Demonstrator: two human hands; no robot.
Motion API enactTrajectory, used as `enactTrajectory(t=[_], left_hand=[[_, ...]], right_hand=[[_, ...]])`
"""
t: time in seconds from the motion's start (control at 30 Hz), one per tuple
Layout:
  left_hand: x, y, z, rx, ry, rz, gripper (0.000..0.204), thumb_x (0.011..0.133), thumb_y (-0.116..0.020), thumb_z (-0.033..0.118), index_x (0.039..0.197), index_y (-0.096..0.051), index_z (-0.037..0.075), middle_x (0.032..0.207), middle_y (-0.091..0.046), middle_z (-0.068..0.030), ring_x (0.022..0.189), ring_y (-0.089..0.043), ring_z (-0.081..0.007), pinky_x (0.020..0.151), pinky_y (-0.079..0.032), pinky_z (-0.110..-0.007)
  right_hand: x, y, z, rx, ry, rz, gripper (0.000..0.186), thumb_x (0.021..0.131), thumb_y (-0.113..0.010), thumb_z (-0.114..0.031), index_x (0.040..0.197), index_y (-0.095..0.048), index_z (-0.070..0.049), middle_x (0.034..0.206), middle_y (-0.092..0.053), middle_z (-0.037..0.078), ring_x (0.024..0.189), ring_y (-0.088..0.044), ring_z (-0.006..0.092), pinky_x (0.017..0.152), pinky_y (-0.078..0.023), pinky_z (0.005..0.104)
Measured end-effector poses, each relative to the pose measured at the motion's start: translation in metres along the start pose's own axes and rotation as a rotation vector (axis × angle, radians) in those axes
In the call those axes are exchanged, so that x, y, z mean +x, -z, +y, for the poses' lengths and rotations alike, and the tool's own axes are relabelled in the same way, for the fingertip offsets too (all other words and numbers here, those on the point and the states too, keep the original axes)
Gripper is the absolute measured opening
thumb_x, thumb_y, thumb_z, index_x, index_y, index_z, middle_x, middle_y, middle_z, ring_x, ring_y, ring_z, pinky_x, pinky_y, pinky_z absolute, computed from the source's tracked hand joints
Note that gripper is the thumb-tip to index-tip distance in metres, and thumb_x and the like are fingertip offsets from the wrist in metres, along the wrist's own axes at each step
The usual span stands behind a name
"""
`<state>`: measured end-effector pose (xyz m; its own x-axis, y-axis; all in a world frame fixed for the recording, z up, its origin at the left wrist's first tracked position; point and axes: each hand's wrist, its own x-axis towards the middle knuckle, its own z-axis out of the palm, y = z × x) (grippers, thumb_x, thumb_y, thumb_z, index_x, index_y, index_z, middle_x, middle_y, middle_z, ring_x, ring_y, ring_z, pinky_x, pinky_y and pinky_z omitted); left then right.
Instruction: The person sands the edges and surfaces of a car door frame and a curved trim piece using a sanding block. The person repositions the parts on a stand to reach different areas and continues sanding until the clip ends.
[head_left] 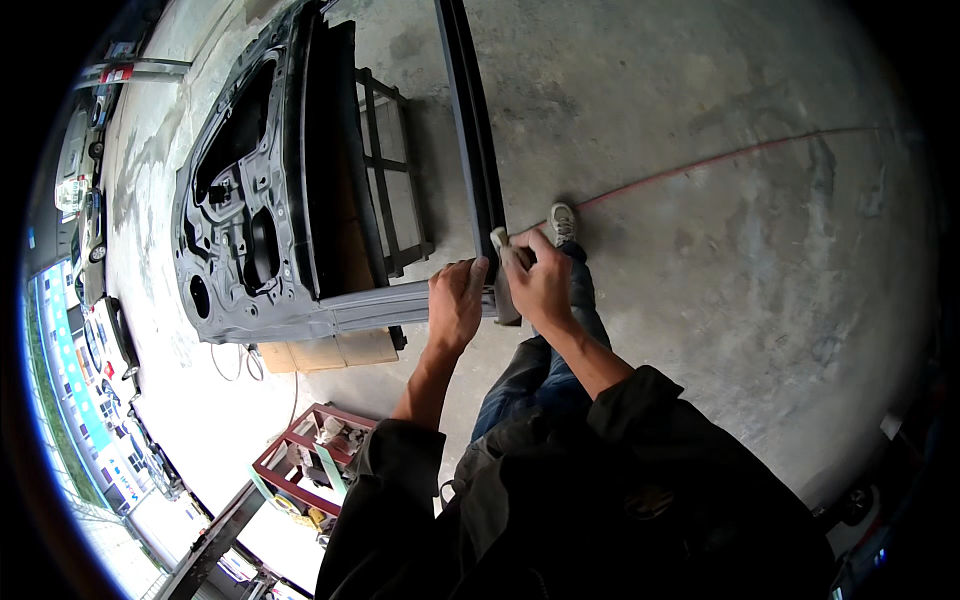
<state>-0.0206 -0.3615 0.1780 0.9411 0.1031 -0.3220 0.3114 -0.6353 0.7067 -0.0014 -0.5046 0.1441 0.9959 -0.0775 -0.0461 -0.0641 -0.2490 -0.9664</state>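
Note:
A dark grey car door (235, 315) is held up off the floor, its inner panel on the left. Its window frame (385, 308) runs toward me and bends away at a corner near my hands. My left hand (456, 305) grips the frame just left of that corner, fingers closed over its edge. My right hand (541, 285) is closed on a small pale strip (499, 238), perhaps folded sandpaper or cloth, against the outer side of the corner. Its fingers partly hide the strip, and I cannot make out its exact kind.
A dark metal stand (385, 165) is beside the door, with cardboard (330, 352) under its near end. A red hose or cord (700, 165) crosses the concrete floor. My shoe (563, 222) is near the corner. At lower left is a dark red cart (300, 465) with rags and tape.

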Motion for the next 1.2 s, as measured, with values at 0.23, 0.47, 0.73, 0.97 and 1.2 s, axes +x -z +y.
enactTrajectory(t=[0.23, 0.47, 0.73, 0.97, 1.2], left_hand=[[0.003, -0.006, 0.002, -0.051, 0.016, 0.040, 0.043, 0.103, -0.056, 0.027, 0.076, -0.055, -0.006, 0.073, -0.056, -0.0268, 0.073, -0.051, -0.0459, 0.070, -0.041, -0.050], [0.001, -0.002, 0.005, 0.002, 0.015, 0.032, 0.045, 0.105, -0.052, 0.029, 0.077, -0.054, -0.006, 0.072, -0.053, -0.0265, 0.071, -0.049, -0.0445, 0.068, -0.039, -0.049], [-0.001, 0.002, 0.008, -0.058, 0.038, 0.020, 0.045, 0.105, -0.053, 0.032, 0.082, -0.055, -0.007, 0.075, -0.054, -0.0262, 0.072, -0.049, -0.0438, 0.071, -0.041, -0.047], [-0.001, 0.001, 0.008, -0.061, -0.005, 0.016, 0.039, 0.104, -0.053, 0.028, 0.085, -0.061, -0.005, 0.081, -0.061, -0.0249, 0.080, -0.055, -0.0441, 0.075, -0.043, -0.048], [0.000, 0.003, 0.006, 0.026, -0.054, -0.039, 0.032, 0.104, -0.051, 0.023, 0.089, -0.061, -0.003, 0.086, -0.063, -0.0222, 0.084, -0.055, -0.0424, 0.080, -0.043, -0.048]], right_hand=[[-0.009, 0.027, 0.003, 0.014, -0.044, -0.249, 0.012, 0.084, -0.072, -0.007, 0.093, -0.068, 0.000, 0.079, -0.069, 0.020, 0.076, -0.071, 0.0381, 0.066, -0.054, 0.0405], [-0.057, 0.051, -0.009, -0.136, -0.194, -0.645, 0.017, 0.086, -0.075, -0.012, 0.098, -0.072, -0.001, 0.082, -0.072, 0.018, 0.079, -0.075, 0.0300, 0.072, -0.057, 0.0387], [-0.018, 0.051, 0.014, 0.257, -0.161, -0.103, 0.030, 0.096, -0.072, -0.023, 0.114, -0.062, -0.002, 0.092, -0.072, 0.012, 0.082, -0.070, 0.0182, 0.073, -0.053, 0.0335], [-0.007, -0.008, -0.005, -0.020, 0.083, 0.069, 0.018, 0.095, -0.069, -0.010, 0.108, -0.061, 0.000, 0.094, -0.063, 0.018, 0.085, -0.064, 0.0385, 0.073, -0.050, 0.0428], [0.007, -0.019, -0.003, -0.031, 0.067, 0.106, 0.015, 0.093, -0.068, -0.006, 0.106, -0.063, -0.001, 0.093, -0.063, 0.016, 0.082, -0.063, 0.0379, 0.071, -0.049, 0.0434]])
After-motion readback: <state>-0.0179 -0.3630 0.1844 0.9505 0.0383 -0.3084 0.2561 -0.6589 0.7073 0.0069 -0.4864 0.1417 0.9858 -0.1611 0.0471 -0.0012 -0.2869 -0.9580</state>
